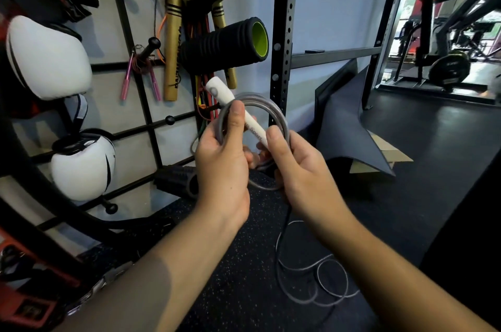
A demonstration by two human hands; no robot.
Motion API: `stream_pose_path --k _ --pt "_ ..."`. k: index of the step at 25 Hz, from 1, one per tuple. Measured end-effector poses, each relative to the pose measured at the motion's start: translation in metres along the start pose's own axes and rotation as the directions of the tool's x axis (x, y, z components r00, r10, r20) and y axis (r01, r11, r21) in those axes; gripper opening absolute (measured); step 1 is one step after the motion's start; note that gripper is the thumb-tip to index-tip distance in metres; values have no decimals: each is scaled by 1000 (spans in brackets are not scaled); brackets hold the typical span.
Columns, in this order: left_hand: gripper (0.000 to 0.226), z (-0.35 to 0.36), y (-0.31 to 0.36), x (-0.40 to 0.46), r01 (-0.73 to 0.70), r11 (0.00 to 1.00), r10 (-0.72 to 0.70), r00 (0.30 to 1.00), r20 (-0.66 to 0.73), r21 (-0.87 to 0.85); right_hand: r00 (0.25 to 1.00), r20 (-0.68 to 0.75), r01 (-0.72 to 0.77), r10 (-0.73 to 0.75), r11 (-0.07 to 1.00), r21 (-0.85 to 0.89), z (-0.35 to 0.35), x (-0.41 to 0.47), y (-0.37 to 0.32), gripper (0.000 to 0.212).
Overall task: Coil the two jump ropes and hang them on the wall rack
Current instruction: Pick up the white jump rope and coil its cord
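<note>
Both of your hands are raised side by side in front of the wall rack [151,125], forearms reaching up from the bottom of the view, and both are clamped on the same jump rope. Your left hand [222,158] has its fingers curled round the left side of the grey coil [279,115], with the thumb pressed up along the white handle [244,117]. Your right hand [301,166] pinches the lower end of that handle with its thumb, and its fingers wrap the lower right of the coil. The handle tilts up and to the left, its rounded end rising above your left thumb. The coil is a few loops of clear grey cord held upright between the hands. From under your right hand the rest of the cord [320,274] drops to the speckled black floor [244,291], where it lies in loose loops.

Beyond your hands, a second jump rope with pink handles [127,82] hangs from a black peg [151,44] on the rack. Near it hang gold-and-black sticks [172,55], a black foam roller [225,44] with a green core, and white boxing gloves [48,58] on the left. A black perforated upright [282,33] stands just right of the rack.
</note>
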State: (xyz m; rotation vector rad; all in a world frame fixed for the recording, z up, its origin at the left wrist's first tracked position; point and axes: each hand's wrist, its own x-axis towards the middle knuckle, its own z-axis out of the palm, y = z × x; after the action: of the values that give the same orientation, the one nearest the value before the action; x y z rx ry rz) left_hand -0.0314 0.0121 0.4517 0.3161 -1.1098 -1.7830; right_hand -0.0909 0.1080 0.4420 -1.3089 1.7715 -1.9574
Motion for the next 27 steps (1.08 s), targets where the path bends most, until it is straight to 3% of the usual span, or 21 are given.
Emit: stream_pose_path --k 4,6,9,10,11,12,13,14,16,18,20,22,25,27 --pt "32 0 0 -3 38 998 -41 997 65 46 992 -119 17 -32 992 -127 -1 6 8 50" --pt "36 -3 5 4 17 989 -30 995 90 149 996 -84 5 -24 973 -231 -16 14 -1 49" --pt "74 -13 26 16 -173 926 130 981 147 335 998 61 30 -2 883 -469 -47 25 -15 53" --pt "81 -17 36 19 -316 828 240 946 217 462 992 126 55 16 836 -545 -56 26 -18 56" --pt "85 -19 48 21 -466 651 316 884 344 600 981 192 84 42 792 -605 -63 27 -20 61" --pt "87 -19 60 21 -569 454 273 821 501 685 964 257 121 65 752 -648 -67 27 -23 68" --pt "89 -18 68 20 -615 308 106 781 616 726 945 316 160 85 721 -674 -67 25 -25 74" --pt "88 -15 71 18 -612 236 -112 754 647 755 925 365 190 103 707 -681 -65 23 -25 76" --pt "69 -14 62 15 -535 251 -458 668 586 806 904 410 201 117 730 -653 -55 18 -26 72" --pt "40 -16 49 14 -358 395 -603 594 533 846 919 389 222 66 728 -649 -49 16 -26 69" --pt "34 -20 40 17 -205 518 -630 566 532 831 941 338 219 13 736 -641 -50 18 -23 67" --pt "45 -22 40 22 -201 586 -579 573 580 785 951 310 198 -5 780 -593 -51 20 -20 67" --pt "50 -23 39 24 -345 542 -553 540 634 766 949 313 233 -37 750 -619 -45 18 -12 69" --pt "49 -27 41 27 -333 538 -576 526 626 774 963 268 170 -12 799 -577 -48 19 -14 69"
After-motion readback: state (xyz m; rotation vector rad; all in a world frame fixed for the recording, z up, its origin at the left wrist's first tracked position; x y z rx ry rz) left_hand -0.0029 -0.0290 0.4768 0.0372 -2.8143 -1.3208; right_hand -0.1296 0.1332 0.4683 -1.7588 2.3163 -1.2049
